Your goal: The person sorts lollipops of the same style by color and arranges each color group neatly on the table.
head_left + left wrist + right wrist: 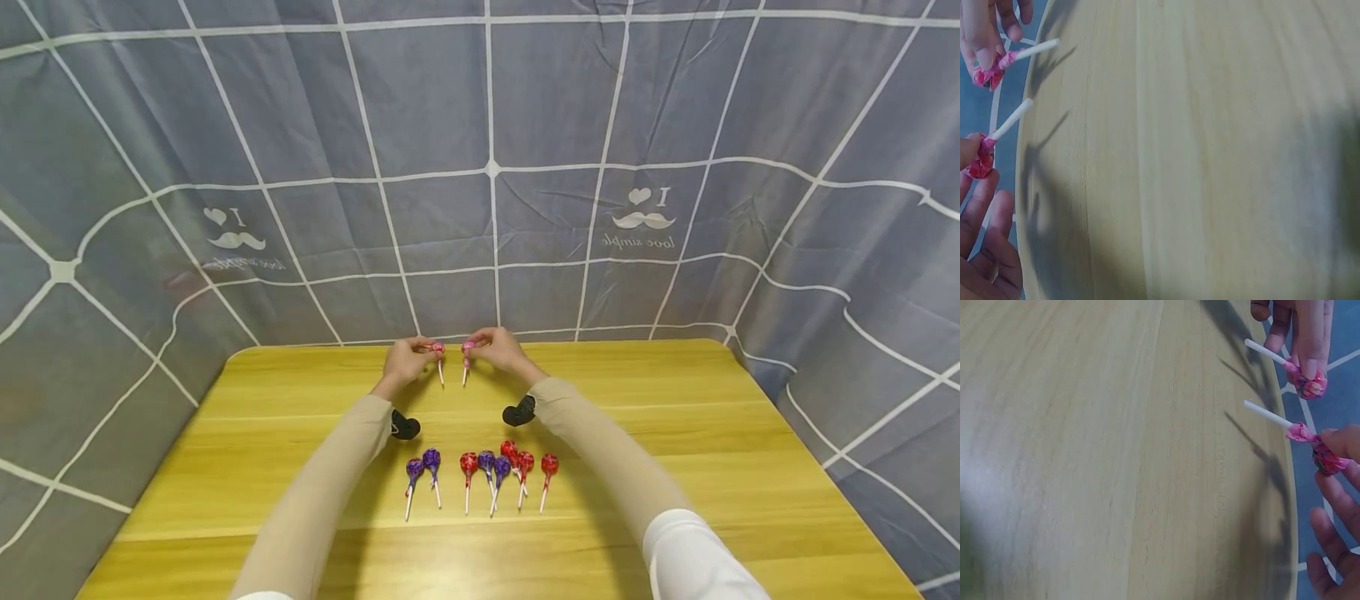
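Note:
Near the table's far edge, my left hand (407,362) pinches a pink-wrapped lollipop (438,348) by its candy head between thumb and finger. Just across a small gap, my right hand (501,350) pinches another pink lollipop (467,347) the same way. Both white sticks point down toward the table's near side. In the left wrist view the left hand's lollipop (982,159) shows a red and pink wrapper, the other fingers loosely bent. The right wrist view shows the right hand's lollipop (1329,457), its wrapper pink with some green.
Closer to me on the wooden table (637,400) lie several lollipops in a loose row: purple ones, such as one at the left (415,469), and red ones, such as the rightmost (550,463). A grey curtain (435,225) with white lines hangs behind the table.

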The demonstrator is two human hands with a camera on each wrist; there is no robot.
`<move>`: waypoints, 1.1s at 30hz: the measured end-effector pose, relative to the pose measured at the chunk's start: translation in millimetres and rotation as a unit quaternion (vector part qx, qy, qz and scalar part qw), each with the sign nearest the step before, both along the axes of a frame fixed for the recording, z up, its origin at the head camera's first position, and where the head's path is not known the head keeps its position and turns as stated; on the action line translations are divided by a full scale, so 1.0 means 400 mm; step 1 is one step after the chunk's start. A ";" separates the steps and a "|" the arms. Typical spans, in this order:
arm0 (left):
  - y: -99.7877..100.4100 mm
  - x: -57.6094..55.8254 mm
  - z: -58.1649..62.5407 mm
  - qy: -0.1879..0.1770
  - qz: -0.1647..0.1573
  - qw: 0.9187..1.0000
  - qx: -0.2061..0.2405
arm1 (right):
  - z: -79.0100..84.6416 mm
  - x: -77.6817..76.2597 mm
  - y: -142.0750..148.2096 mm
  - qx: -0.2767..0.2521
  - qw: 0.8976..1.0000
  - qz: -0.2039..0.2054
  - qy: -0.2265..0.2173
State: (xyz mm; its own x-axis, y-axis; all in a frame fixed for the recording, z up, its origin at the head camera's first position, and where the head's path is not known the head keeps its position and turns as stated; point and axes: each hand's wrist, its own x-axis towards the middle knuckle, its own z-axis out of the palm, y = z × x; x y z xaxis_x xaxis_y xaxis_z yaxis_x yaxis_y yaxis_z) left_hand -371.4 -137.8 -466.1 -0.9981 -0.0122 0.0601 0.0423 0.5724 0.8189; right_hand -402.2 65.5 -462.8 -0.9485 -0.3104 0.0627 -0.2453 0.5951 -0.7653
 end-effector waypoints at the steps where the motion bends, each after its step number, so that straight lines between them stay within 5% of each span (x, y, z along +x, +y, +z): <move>1: 0.002 -0.003 -0.002 -0.002 0.002 1.000 -0.001 | -0.004 -0.004 -0.001 0.003 1.000 -0.002 -0.001; 33: 0.065 -0.026 -0.026 -0.046 0.081 0.992 -0.087 | -0.048 -0.029 -0.038 0.042 0.998 -0.049 0.000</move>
State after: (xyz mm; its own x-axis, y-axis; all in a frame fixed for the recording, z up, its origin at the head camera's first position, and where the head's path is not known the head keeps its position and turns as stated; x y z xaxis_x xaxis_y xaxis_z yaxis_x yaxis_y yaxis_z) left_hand -381.9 -111.7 -476.5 -0.9851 -0.1711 -0.0160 -0.1328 0.6989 0.7028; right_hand -413.9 50.5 -482.0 -0.9747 -0.2198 0.0396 -0.1820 0.6790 -0.7113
